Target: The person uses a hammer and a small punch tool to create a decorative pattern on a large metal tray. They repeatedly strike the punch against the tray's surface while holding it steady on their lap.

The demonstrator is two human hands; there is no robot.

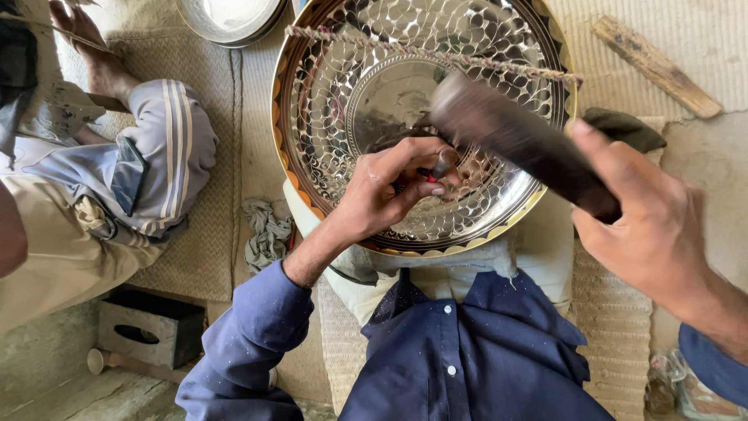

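- Nearest the camera, a dark blue buttoned shirt (467,351) fills the lower middle, its sleeves running out to both hands.
- Left hand (389,191) pinches a small dark metal punch with a red band (442,165) between thumb and fingertips, its tip set on the tray's inner face.
- Right hand (650,226) is closed tight round the handle of a dark, motion-blurred hammer (506,132), whose head hangs just above the punch.
- Both tools work over a large round silvery metal tray with scalloped pattern and golden rim (327,93), which leans on a pale cloth (538,242) over the lap; nothing lies in it but the tools and hand.
- A twisted cord (405,51) stretches across the tray's upper part.
- A second plain metal dish (230,19) shows at the top edge, just beside the tray's rim.
- Left of the tray, a crumpled grey rag (266,232) lies on a woven mat (214,234); another person's leg in striped grey trousers (167,148) sits well apart.
- A wooden stick (657,66) lies at upper right, with bare mat round it.
- A small grey box (144,327) stands at lower left.
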